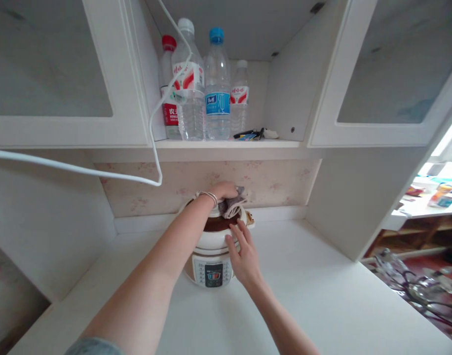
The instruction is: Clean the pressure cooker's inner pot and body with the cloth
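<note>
A white and brown electric cooker (210, 240) stands on the white counter, its front panel with a small display facing me. My left hand (225, 190), with a bracelet at the wrist, reaches over its top. Its fingers are closed on a crumpled grey-brown cloth (231, 204), which lies against the far right part of the cooker's top. Nearer to me, my right hand (244, 251) has its fingers stretched out, and their tips rest at the cooker's right upper rim. My left forearm hides part of the cooker's left side.
Above the cooker, an open cabinet shelf (226, 144) holds several plastic bottles (217, 86) and small dark items (250, 134). A white cable (118, 176) hangs in front at left. Cabinet side walls flank the counter (307, 296). A room with a chandelier (414, 286) shows at right.
</note>
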A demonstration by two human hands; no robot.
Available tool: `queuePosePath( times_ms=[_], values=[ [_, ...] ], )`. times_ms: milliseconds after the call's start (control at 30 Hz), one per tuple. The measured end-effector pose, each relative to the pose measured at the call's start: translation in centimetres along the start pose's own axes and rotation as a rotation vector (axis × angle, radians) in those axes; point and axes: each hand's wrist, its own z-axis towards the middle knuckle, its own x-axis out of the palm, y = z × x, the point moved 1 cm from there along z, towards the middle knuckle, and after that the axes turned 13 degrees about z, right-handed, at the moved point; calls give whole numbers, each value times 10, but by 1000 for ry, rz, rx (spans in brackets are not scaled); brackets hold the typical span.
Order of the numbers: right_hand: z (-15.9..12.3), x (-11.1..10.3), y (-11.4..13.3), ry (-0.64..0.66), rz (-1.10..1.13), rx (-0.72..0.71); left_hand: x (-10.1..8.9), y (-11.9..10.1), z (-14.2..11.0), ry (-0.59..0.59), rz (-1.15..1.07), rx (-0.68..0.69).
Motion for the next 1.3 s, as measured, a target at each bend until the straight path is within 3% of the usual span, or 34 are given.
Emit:
queuePosePath(
  times_ms=[133, 267, 367, 467, 533, 633, 833, 1000, 1133, 1300],
  values=[
    [-16, -10, -10, -171, 152, 23, 9, -40, -24, 33, 89, 157],
    [-33, -25, -36, -370, 264, 242, 23, -49, -91, -119, 135, 362],
    [-45, -35, -52, -391, 297, 430, 27, -32, -146, -234, 169, 397],
    [-55, -40, -55, -398, 301, 492, 25, 0, -188, -235, 174, 360],
    [-60, -38, -52, -391, 298, 506, 26, 24, -206, -214, 173, 288],
    [-63, -26, -44, -345, 297, 508, 30, 59, -218, -193, 193, 77],
    [-60, 10, -30, -227, 338, 414, 42, 119, -190, -168, 58, -295],
    [-81, 19, -44, -237, 360, 543, 54, 150, -146, -183, -161, -505],
    [-120, 18, -63, -60, 256, 675, 54, 159, -108, -257, -252, -394],
    [-156, 25, -65, 254, 80, 551, 35, 146, -55, -199, -396, -130]
  ],
)
